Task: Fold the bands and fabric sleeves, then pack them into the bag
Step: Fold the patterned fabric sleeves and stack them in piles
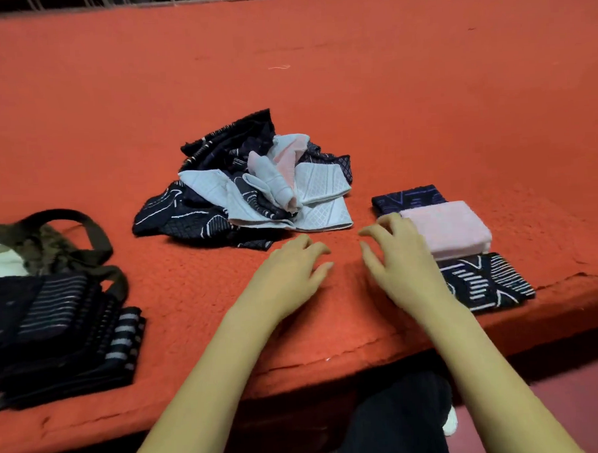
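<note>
A loose heap of unfolded bands and sleeves (251,187), navy patterned, pale blue and pink, lies in the middle of the red surface. To its right are folded pieces: a navy one with blue lines (409,198), a pink one (452,231) and a navy one with white stripes (488,283). At the left a dark olive bag (65,250) sits behind a stack of folded dark striped pieces (62,325). My left hand (286,278) and my right hand (398,256) hover just in front of the heap, fingers relaxed, holding nothing. The right hand is beside the pink piece.
The red felt-covered table (318,71) stretches far back to a rail. Its front edge (297,366) runs below my wrists. My dark-clothed knee (398,420) shows under the edge. A short thread (278,67) lies far back.
</note>
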Tool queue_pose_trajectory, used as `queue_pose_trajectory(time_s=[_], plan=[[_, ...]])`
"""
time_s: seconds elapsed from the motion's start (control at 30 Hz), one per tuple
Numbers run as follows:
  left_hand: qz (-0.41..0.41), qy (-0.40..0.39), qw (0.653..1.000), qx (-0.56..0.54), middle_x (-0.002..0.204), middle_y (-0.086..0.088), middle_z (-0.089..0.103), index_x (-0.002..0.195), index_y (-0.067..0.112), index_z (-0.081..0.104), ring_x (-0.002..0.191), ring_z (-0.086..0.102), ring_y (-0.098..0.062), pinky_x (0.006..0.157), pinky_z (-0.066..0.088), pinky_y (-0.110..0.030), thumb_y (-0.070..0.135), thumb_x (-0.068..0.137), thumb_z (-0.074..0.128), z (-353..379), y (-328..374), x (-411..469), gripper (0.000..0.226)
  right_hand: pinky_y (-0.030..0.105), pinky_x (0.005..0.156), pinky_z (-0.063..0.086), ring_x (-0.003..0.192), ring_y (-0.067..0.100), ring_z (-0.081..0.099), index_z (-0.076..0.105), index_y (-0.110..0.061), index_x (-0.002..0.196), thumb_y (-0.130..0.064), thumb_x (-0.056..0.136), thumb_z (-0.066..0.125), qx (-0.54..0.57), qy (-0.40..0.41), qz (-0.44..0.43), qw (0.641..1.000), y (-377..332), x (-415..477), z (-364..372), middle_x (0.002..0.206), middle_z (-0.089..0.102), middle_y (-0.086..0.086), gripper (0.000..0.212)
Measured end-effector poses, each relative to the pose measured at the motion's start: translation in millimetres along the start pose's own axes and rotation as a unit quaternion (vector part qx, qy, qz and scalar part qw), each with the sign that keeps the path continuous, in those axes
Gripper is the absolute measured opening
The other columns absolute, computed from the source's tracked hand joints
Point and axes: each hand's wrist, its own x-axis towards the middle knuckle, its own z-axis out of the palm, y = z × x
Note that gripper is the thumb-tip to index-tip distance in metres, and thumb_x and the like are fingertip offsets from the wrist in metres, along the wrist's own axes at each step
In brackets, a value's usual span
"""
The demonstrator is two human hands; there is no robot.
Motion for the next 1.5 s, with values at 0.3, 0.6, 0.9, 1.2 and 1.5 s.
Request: queue_pose_trajectory(time_s=[0.3, 0.6, 0.9, 1.2, 1.5], plan=[[-0.171, 0.143, 0.973, 0.059, 0.106, -0.009, 0.054, 0.113, 0.013, 0.06, 0.104, 0.051, -0.029, 0.09, 0.042, -0.045, 0.031, 0.096, 0.045, -54.9, -99.3, -22.2, 0.029, 0.045, 0.088, 0.041, 0.106, 0.035, 0.046, 0.057, -0.004, 0.118, -0.016, 0.09, 0.054, 0.062, -0.053, -0.066, 0.995, -84.0, 92.4, 50.8, 0.111, 0.05, 0.017, 0.031], [-0.138, 0.243, 0.957, 0.07, 0.108, -0.015, 0.054, 0.109, 0.006, 0.059, 0.103, 0.049, -0.034, 0.085, 0.04, -0.045, 0.026, 0.097, 0.044, -69.5, -91.0, 40.0, 0.028, 0.04, 0.092, 0.034, 0.113, 0.037, 0.046, 0.05, 0.0, 0.125, -0.02, 0.093, 0.051, 0.059, -0.083, 0.038, 0.994, -72.3, 119.5, 73.7, 0.118, 0.05, 0.021, 0.038], [-0.15, 0.129, 0.979, -0.055, 0.119, -0.017, 0.051, 0.114, -0.001, 0.051, 0.113, 0.046, -0.032, 0.089, 0.034, -0.035, 0.04, 0.097, 0.045, -62.7, -94.5, 118.0, 0.045, 0.036, 0.069, 0.036, 0.092, 0.032, 0.059, 0.062, -0.014, 0.11, -0.037, 0.095, 0.048, 0.07, -0.07, 0.093, 0.991, -62.1, 110.2, 70.5, 0.09, 0.068, 0.011, 0.031], [-0.14, 0.3, 0.939, -0.095, 0.089, -0.006, 0.05, 0.087, 0.009, 0.051, 0.09, 0.048, -0.023, 0.071, 0.034, -0.03, 0.041, 0.091, 0.055, -65.7, -93.4, 80.9, 0.032, 0.025, 0.074, 0.036, 0.095, 0.018, 0.056, 0.065, -0.015, 0.11, -0.024, 0.095, 0.053, 0.157, 0.033, 0.047, 0.986, -58.8, 103.0, 63.0, 0.099, 0.064, 0.003, 0.021], [-0.174, 0.352, 0.886, -0.245, 0.079, 0.002, 0.058, 0.094, 0.015, 0.059, 0.071, 0.049, -0.014, 0.064, 0.033, -0.027, 0.043, 0.092, 0.054, -80.1, -66.8, 11.2, 0.029, 0.018, 0.085, 0.04, 0.1, 0.01, 0.057, 0.066, -0.009, 0.113, -0.018, 0.094, 0.057, 0.217, 0.07, -0.02, 0.973, -87.3, 80.6, 29.0, 0.111, 0.066, 0.002, 0.023]])
